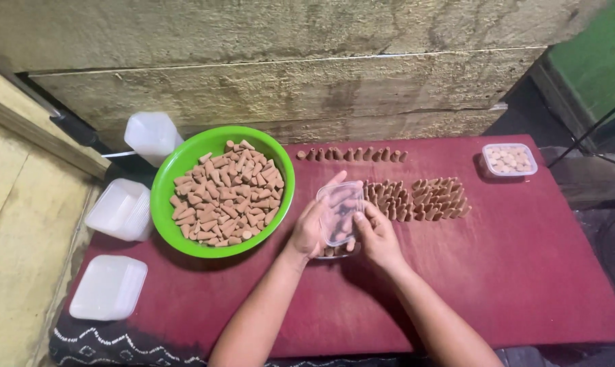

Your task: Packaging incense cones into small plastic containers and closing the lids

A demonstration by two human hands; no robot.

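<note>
A low table [511, 272] covered in dark red cloth is set against a rough stone wall [287, 81], with a pale yellow floor seen at nine o'clock. Near the middle of the cloth a small clear plastic container [340, 212] is held tilted between both hands. The left hand [312, 228] is closed around its nine o'clock edge, fingers curled over the rim, while the right hand [375, 234] is pressed against its three o'clock side, thumb on the container wall. Brown cones can be made out through the plastic.

At nine o'clock of the hands, just beside the left one, a green bowl [171, 180] filled with loose brown incense cones [226, 194] is found. At two o'clock, standing cones [419, 198] are packed in close rows, and a single line of cones [352, 155] is laid at twelve o'clock. A lidded container [510, 160] of pale pieces is seen far off at two o'clock. Empty white containers [110, 285] are stacked along the nine o'clock edge
</note>
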